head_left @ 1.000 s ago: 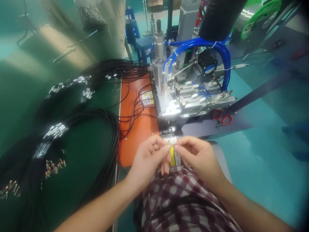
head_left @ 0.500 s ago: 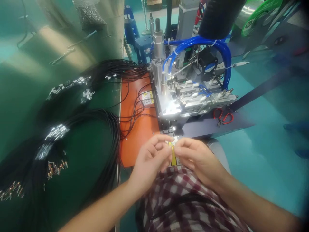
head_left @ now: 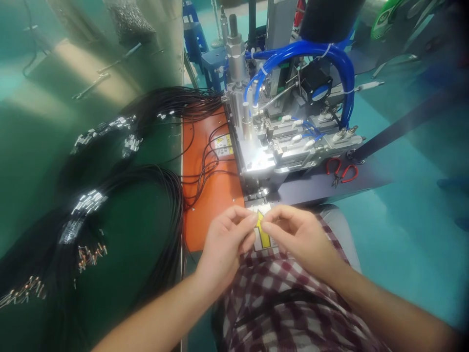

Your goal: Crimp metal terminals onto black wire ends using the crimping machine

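Left hand [head_left: 223,239] and right hand [head_left: 296,237] pinch one small piece [head_left: 259,225].
Fingertips meet, closed on it, over the yellow warning label [head_left: 262,236] at the machine [head_left: 278,146] front; piece too small to identify. A light, steady pinch near the tips seems advisable.

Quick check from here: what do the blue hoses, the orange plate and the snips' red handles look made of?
Blue hoses: flexible plastic tubing, glossy; they curve smoothly and catch highlights. Orange plate: probably painted metal, matte and flat, with small fasteners near its edge; plastic is possible. Red handles: likely a plastic or rubber coating, slightly shiny, over dark metal.
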### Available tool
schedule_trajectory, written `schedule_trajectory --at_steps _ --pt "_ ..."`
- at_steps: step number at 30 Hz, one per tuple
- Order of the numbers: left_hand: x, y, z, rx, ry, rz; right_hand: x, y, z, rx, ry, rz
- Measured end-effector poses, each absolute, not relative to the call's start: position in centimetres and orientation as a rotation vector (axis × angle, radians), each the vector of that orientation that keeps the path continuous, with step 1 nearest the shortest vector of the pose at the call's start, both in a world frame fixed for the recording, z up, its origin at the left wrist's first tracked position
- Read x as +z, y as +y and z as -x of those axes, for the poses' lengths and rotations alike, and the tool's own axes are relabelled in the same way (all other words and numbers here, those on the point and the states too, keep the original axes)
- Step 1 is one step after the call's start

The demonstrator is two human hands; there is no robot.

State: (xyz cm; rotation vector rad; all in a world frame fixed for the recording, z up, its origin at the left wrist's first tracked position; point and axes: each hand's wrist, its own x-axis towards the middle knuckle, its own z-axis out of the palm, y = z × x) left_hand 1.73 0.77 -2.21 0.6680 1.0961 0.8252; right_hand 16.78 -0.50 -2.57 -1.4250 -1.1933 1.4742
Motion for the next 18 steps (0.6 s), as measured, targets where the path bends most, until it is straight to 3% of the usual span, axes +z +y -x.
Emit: schedule_trajectory --at_steps 6,14,18 --pt "-2.1 0.8 -1.7 0.807 1.074 -0.703 -1.6 -0.4 -17.5 1.28 -1.321 1.482" --pt "-2.0 0.6 -1.4 0.774 0.991 -0.739 -2.7 0.3 -18.3 1.772 -1.077 1.213" --pt "-1.9 0.7 -1.3 0.711 0.956 -0.764 -2.7 0.6 -19.2 1.856 -1.117 1.154"
